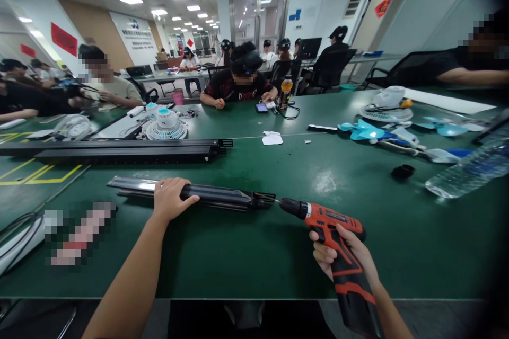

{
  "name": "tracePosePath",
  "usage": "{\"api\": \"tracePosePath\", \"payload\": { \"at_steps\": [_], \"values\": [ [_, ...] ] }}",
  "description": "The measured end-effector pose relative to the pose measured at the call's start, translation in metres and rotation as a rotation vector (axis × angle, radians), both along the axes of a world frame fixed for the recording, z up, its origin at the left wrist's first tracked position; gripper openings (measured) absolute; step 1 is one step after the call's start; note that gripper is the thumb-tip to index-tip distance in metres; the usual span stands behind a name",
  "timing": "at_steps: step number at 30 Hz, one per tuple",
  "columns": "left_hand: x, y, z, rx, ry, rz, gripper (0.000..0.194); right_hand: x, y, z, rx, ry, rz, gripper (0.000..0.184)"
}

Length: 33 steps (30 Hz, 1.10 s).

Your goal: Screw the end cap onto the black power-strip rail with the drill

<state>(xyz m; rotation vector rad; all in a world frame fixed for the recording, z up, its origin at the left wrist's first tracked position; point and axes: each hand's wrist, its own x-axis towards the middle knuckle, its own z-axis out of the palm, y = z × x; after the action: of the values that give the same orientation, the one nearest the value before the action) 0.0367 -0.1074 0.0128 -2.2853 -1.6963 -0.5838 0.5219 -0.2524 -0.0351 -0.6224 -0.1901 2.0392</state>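
A long, glossy black housing (217, 195) lies across the green table in front of me. My left hand (170, 198) wraps over it from above near its middle, thumb along the near side. In my right hand (345, 254) is a red and black cordless drill (332, 222), held by its handle with the chuck facing left. The drill's thin bit reaches the slotted right end of the housing; whether it touches a screw there is too small to tell.
Two long black housings (131, 151) lie behind mine. White fan parts (165, 124), blue fan blades (361, 130), a small black cap (403, 171) and a water bottle (469, 169) stand or lie around. Across the table (246, 259) sits a person (242, 82) beside a drink bottle (284, 94).
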Motion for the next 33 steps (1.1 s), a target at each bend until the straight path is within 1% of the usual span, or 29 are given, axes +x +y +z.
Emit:
{"api": "tracePosePath", "payload": {
  "at_steps": [5,8,13,19,24,28,33],
  "values": [
    [-0.001,0.000,0.000,0.001,-0.005,-0.010,0.051,-0.003,-0.002,0.008,0.007,-0.022,-0.011,0.043],
    [0.000,0.000,0.001,0.004,-0.008,-0.007,0.049,-0.003,-0.004,0.009,-0.006,-0.023,-0.025,0.042],
    [-0.001,0.001,0.000,-0.003,-0.002,0.001,0.051,-0.001,-0.006,0.009,-0.045,0.003,-0.033,0.043],
    [-0.002,0.001,0.001,-0.007,-0.015,-0.004,0.053,-0.001,-0.010,0.010,0.014,-0.048,-0.032,0.039],
    [-0.003,0.002,0.001,-0.003,-0.004,-0.010,0.055,0.001,-0.011,0.007,-0.001,-0.070,0.016,0.040],
    [-0.004,0.002,0.001,-0.007,-0.003,-0.010,0.055,0.002,-0.011,0.004,-0.001,-0.063,0.011,0.038],
    [-0.004,0.002,0.001,-0.008,-0.006,-0.013,0.056,0.000,-0.011,0.006,0.007,-0.078,0.022,0.039]
  ]
}}
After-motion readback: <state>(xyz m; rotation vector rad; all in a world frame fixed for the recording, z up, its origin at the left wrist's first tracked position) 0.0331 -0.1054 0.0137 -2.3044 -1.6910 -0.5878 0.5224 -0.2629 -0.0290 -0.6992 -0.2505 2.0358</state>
